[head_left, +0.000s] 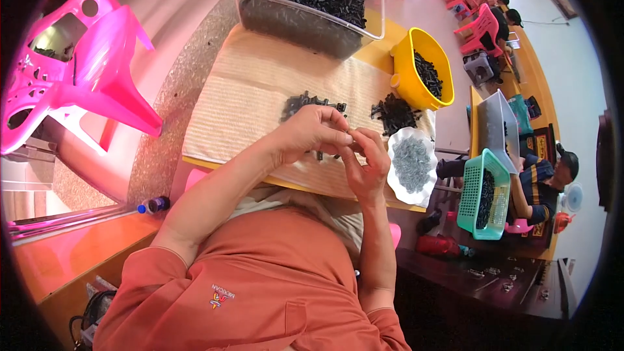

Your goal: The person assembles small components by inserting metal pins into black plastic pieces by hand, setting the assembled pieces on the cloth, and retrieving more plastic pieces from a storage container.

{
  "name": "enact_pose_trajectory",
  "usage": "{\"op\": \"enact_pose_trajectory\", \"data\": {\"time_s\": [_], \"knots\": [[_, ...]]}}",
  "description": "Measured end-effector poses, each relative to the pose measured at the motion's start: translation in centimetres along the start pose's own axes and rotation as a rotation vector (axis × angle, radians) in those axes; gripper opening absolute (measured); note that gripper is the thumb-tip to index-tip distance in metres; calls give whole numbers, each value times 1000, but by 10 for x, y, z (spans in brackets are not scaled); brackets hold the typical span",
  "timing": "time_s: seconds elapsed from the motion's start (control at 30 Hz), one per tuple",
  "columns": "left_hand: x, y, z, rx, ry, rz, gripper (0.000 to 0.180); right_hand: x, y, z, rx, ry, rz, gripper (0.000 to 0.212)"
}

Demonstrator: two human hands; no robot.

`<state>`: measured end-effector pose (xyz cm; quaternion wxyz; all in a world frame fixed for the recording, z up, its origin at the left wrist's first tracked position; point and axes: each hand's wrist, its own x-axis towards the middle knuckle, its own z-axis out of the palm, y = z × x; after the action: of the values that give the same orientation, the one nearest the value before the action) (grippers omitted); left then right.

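Observation:
My left hand (311, 131) and my right hand (369, 164) meet above the near part of a cloth-covered table (234, 101). Both pinch with thumb and fingers at the same spot; whatever lies between the fingertips is too small and covered to name. A loose group of small black parts (302, 102) lies just beyond my left hand, partly hidden by it. To the right sits a denser heap of black parts (396, 114). Close to my right hand is a white scalloped dish (392, 185) full of small, thin grey pieces (412, 162).
A large clear tub (292, 23) of black parts stands at the far edge, beside a yellow bin (404, 68) with more. Pink chairs (104, 58) stand at left. At right are a green basket (468, 201) and a seated person (546, 179). Other people sit farther back.

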<state>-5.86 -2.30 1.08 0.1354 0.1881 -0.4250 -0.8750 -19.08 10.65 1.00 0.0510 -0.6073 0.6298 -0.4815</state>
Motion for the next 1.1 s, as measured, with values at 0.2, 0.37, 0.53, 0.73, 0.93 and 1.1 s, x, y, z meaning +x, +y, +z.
{"op": "enact_pose_trajectory", "data": {"time_s": [0.2,0.37,0.53,0.73,0.93,1.1], "knots": [[0,-1,0,33,15,-10,21,-3,1,-1,-6,23,-23,30],[2,-6,0,50,24,-12,21,-5,2,-4,-47,29,-46,29],[3,-8,-2,74,21,-10,22,-3,1,-4,-59,18,-79,26],[2,-7,-2,123,11,26,23,-4,4,-5,-74,-13,-80,27],[-1,-4,2,83,41,-1,23,-5,0,-6,-87,-10,-69,29],[1,-9,2,60,15,17,22,-5,3,-11,-70,-31,-66,30]]}}
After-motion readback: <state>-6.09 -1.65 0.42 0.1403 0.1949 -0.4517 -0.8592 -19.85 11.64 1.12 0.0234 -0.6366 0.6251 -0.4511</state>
